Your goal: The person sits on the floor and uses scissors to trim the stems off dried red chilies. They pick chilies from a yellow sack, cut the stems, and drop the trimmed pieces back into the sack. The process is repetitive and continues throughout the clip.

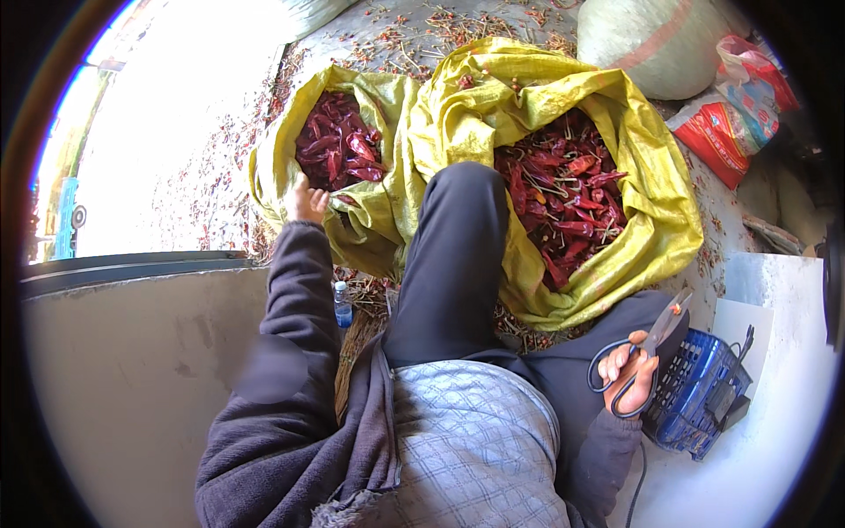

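Note:
My right hand (628, 377) grips scissors (665, 327) by their black loop handles, above my bent right leg. The blades point up and away, slightly apart, with a small orange-red scrap on them. At the near rim of the left yellow woven sack (396, 99) is my left hand (307, 201), thumb and fingers apart, nothing visible in it. Dark red dried chillies (333, 142) lie inside that sack, without visible stems for the most part. The larger yellow sack (660, 191) at the right holds dried chillies (568, 191), many with pale stems.
Cut stems and chilli bits (422, 43) litter the floor. Beyond stand a bulging pale sack (650, 46) and a red printed bag (716, 132). A blue plastic basket (686, 389) sits at my right, a small bottle (342, 305) by my left leg. A low wall (145, 350) borders the left.

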Motion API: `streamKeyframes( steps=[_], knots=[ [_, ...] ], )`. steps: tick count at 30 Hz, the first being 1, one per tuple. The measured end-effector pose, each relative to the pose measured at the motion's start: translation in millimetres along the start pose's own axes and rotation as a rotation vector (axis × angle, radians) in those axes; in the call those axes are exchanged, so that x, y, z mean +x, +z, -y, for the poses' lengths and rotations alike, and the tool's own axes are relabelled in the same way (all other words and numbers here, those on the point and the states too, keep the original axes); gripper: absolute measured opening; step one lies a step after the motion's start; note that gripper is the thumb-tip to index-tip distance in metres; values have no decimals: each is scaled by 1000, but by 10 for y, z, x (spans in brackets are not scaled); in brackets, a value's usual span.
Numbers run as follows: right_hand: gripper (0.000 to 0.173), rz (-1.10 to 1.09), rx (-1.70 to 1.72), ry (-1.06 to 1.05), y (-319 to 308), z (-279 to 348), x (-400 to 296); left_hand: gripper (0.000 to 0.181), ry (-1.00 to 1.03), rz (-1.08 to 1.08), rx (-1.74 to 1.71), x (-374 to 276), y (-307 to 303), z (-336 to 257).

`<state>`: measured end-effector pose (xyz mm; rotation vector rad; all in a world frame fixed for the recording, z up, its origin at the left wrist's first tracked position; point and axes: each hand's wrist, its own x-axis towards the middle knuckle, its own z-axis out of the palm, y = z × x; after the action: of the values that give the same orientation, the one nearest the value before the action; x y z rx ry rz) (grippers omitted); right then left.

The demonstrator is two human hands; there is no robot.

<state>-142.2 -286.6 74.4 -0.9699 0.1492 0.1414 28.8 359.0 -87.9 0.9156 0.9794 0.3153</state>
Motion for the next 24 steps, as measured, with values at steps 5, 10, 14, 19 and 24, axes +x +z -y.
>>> streamKeyframes(
  steps=[5, 10, 14, 19, 24],
  knots=[
    [60, -12, -106, 74, 130, -1, 88, 69, -141, 115, 550, -3, -340, 768],
    [60, -10, -160, 117, 211, 4, 179, 86, 354, -193, 1560, 168, -560, 588],
    [63, -2, -141, 136, 223, 4, 210, 85, 447, -334, 1439, 526, -922, -346],
    [66, 47, -90, 143, 214, -27, 227, 77, 370, -528, 1444, 722, -1207, -1179],
    [71, 28, -94, 115, 217, -76, 233, 65, 505, -577, 1656, 504, -1044, -818]
  ],
)
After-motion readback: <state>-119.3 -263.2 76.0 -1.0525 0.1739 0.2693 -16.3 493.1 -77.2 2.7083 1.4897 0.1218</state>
